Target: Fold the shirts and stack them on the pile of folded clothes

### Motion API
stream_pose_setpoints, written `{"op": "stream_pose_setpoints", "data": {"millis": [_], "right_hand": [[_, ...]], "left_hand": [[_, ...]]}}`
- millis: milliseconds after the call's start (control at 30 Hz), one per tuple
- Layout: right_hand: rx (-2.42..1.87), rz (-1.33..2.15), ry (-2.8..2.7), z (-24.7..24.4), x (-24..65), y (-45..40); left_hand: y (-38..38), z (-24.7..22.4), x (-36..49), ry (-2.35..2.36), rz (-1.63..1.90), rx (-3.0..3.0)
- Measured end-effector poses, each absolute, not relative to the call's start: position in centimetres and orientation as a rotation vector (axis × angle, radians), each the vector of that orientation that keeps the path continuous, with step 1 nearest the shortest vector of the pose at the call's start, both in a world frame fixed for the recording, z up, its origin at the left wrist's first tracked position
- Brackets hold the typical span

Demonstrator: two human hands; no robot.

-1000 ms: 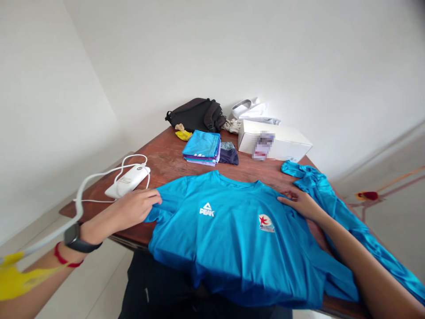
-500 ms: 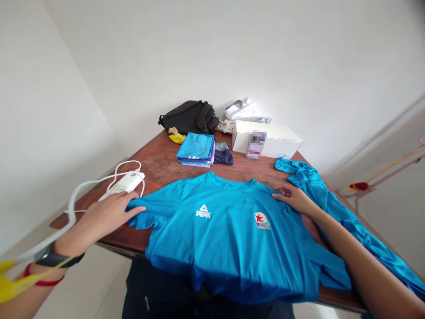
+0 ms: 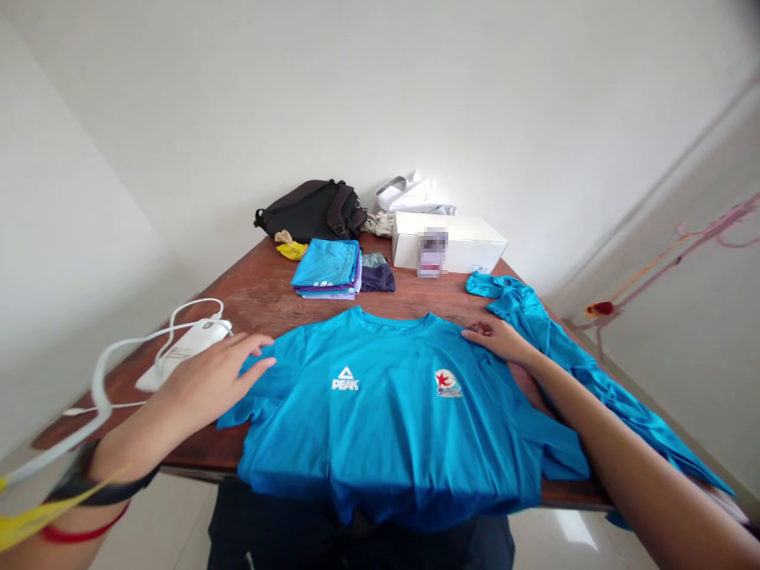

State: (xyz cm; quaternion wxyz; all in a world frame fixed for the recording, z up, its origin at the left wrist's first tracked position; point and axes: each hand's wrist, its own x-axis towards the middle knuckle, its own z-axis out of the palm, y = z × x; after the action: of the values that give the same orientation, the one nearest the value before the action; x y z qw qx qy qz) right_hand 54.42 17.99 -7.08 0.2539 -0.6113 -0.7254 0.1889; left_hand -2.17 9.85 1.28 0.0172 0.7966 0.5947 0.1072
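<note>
A blue T-shirt (image 3: 392, 412) with a white PEAK logo and a round badge lies spread face up, its collar away from me and its lower part over the table's front edge. My left hand (image 3: 222, 376) is over the sleeve on the left, thumb and fingers apart, holding nothing. My right hand (image 3: 495, 336) rests at the shirt's right shoulder with its fingers bent; whether cloth is between the fingertips is hard to make out.
On the wooden table (image 3: 249, 305) are a folded clothes stack (image 3: 326, 265), dark cloth (image 3: 378, 277), a black bag (image 3: 312, 210), a white box (image 3: 469, 241), a white power strip (image 3: 187, 348) with cables at left, and crumpled blue clothing (image 3: 570, 348) along the right edge.
My left hand has moved from the sleeve's end up toward the shoulder and opened off the cloth. The sleeve has dropped lower. The whole view has shifted, with things appearing further left.
</note>
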Motion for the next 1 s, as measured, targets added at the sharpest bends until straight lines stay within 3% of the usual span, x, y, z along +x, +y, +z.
{"op": "stream_pose_setpoints", "data": {"millis": [167, 333, 667, 1000], "right_hand": [[-1.678, 0.676, -1.996, -5.3, 53.5, 18.4], [-1.759, 0.568, -2.073, -4.6, 52.9, 18.5], [-1.952, 0.385, -2.123, -3.9, 51.6, 20.0], [-1.831, 0.465, -2.214, -4.1, 48.4, 22.3]], "left_hand": [[18.8, 0.8, 4.1, 1.639, 0.421, 2.379], [24.7, -1.9, 6.5, 1.699, 0.296, 2.351], [26.8, -3.3, 9.0, 1.448, 0.311, 2.382], [26.8, -3.3, 10.0, 1.360, 0.312, 2.350]]}}
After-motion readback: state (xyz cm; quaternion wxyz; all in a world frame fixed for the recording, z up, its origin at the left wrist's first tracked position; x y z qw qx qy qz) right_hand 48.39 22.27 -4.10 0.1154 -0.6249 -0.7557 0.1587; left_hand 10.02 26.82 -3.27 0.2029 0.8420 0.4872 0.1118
